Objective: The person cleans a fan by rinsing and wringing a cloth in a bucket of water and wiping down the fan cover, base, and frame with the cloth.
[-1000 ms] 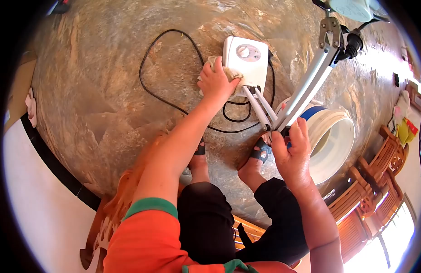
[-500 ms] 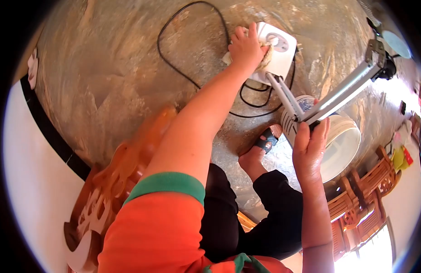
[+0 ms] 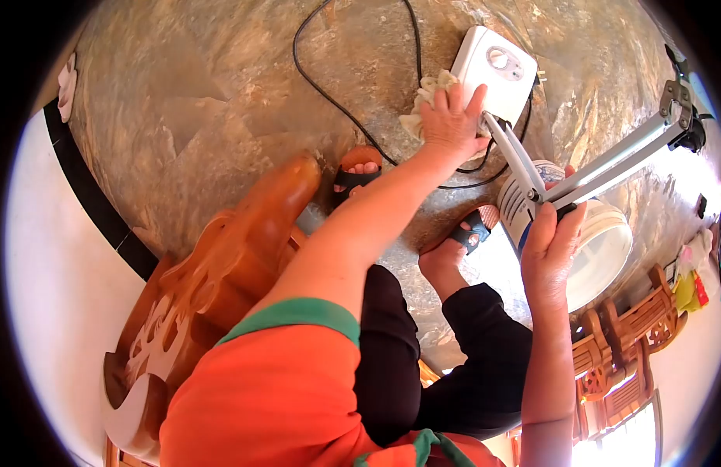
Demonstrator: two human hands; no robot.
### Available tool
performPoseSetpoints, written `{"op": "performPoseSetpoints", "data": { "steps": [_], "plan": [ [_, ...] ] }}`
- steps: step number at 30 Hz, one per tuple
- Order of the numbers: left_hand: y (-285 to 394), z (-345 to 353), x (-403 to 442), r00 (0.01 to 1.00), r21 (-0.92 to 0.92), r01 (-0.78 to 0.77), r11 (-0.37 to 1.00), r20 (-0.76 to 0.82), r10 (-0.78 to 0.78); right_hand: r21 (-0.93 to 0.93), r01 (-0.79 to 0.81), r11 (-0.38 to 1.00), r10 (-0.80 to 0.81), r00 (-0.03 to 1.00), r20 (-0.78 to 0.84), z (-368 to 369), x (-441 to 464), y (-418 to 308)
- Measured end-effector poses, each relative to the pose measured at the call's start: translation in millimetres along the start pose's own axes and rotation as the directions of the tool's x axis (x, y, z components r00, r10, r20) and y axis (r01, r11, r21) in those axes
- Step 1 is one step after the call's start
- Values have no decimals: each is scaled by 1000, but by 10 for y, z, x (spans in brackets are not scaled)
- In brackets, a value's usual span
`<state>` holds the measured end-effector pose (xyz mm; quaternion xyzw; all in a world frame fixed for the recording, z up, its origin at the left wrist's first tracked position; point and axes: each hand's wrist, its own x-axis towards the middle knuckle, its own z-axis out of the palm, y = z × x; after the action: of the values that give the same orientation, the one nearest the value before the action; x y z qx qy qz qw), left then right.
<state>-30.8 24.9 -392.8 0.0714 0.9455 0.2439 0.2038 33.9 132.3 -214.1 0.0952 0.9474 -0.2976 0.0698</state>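
Note:
A pale cloth point(image 3: 434, 93) is bunched under my left hand point(image 3: 454, 124), whose fingers press it against the near left edge of a white base box point(image 3: 497, 74) with a round dial. From this base rises a jointed metal arm point(image 3: 610, 163), apparently a lamp's, folded in a V shape. My right hand point(image 3: 551, 245) is closed around the arm's lower elbow joint, with the thumb and fingers on either side. The arm's far end reaches a black-knobbed joint at the upper right, and what lies beyond is cut off by the dark image edge.
A white bucket point(image 3: 602, 253) stands behind my right hand. A black cable point(image 3: 329, 97) loops over the brown floor point(image 3: 197, 109). Carved wooden furniture point(image 3: 236, 249) is close on the left, and more wooden seating point(image 3: 625, 335) at the right. My sandalled feet are below the base.
My left hand and the cloth have slid from the base's face, near the dial, to its near left edge, uncovering the dial. The view has shifted; my right hand keeps its hold.

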Motion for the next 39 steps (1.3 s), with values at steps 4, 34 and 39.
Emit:
{"op": "performPoseSetpoints", "data": {
  "steps": [4,34,39],
  "plan": [
    [54,138,36,998,25,54,998,-36,-54,35,-55,998,55,998,6,-3,20,-113],
    [-285,43,300,954,-473,298,829,184,-238,64,-94,994,92,996,19,-30,23,-151],
    [-433,175,258,983,-434,140,890,166,-73,32,-63,998,63,998,16,-24,33,-134]
  ]
}}
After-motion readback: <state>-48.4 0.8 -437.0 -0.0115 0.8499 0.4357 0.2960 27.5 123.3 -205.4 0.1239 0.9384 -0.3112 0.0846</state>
